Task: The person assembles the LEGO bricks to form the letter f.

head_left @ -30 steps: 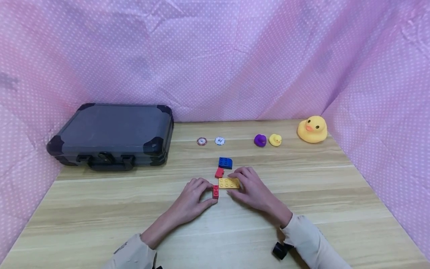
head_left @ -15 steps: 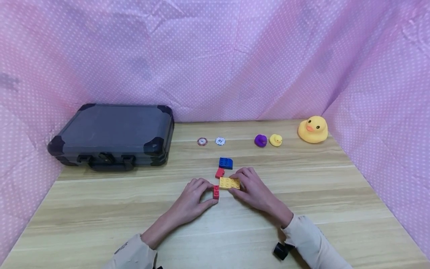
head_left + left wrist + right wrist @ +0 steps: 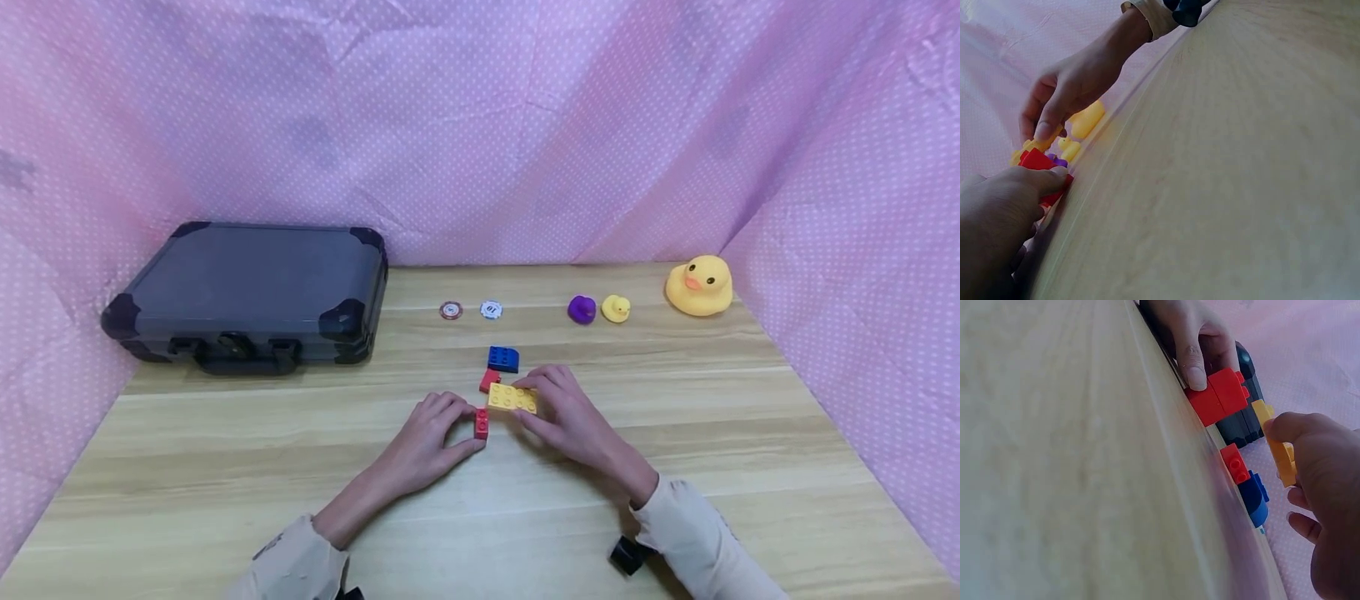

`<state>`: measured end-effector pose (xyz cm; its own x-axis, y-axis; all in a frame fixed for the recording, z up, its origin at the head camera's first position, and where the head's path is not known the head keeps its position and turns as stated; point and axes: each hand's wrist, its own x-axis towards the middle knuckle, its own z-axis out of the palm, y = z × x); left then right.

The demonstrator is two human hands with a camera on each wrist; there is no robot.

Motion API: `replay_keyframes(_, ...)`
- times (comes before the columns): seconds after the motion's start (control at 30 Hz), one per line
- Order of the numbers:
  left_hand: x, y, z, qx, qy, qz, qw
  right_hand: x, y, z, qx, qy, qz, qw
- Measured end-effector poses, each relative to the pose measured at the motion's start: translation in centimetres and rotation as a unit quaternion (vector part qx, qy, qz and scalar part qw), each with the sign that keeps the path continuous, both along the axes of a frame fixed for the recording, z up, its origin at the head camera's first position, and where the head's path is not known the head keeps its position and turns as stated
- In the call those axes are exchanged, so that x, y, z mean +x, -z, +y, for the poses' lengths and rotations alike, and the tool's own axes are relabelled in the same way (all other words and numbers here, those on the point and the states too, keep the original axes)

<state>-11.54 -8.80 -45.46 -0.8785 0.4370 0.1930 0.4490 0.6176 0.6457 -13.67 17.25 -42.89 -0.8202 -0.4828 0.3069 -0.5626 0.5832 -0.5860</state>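
Note:
Between thumb and fingers my left hand [image 3: 422, 446] grips a red toy building brick [image 3: 482, 425]. In the right wrist view a seam crosses this red brick [image 3: 1219, 399], as if two are stacked. My right hand [image 3: 570, 423] pinches a flat yellow building brick [image 3: 508, 397] by its sides, studs up, held above the table beside the red one. In the right wrist view the yellow brick [image 3: 1279, 453] is apart from both red pieces. Just behind lie another red brick [image 3: 489, 381] and a blue brick [image 3: 503, 359] with a rounded corner.
A grey hard case [image 3: 251, 292] lies at the back left. Along the back are a red-brown poker chip [image 3: 451, 310], a white chip [image 3: 491, 310], a purple duck [image 3: 582, 309], a small yellow duck [image 3: 616, 308] and a large yellow duck [image 3: 699, 287]. Polka-dot cloth surrounds the table.
My right hand has taken hold of the yellow brick more firmly and raised it off the table. The left hand stays on the red brick. The head view has tilted slightly.

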Motion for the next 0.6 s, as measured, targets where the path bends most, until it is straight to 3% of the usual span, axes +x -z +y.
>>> replay_keyframes(0.3, 0.0, -0.3, -0.1, 0.002, 0.004, -0.003, 1.0, 0.4, -0.3, -0.6, -0.024, -0.038, 0.019, 0.9988)
replay_keyframes(0.6, 0.1, -0.4, -0.1, -0.015, 0.001, 0.002, 0.9999, 0.8, -0.3, -1.5, -0.012, -0.06, 0.032, 0.9976)
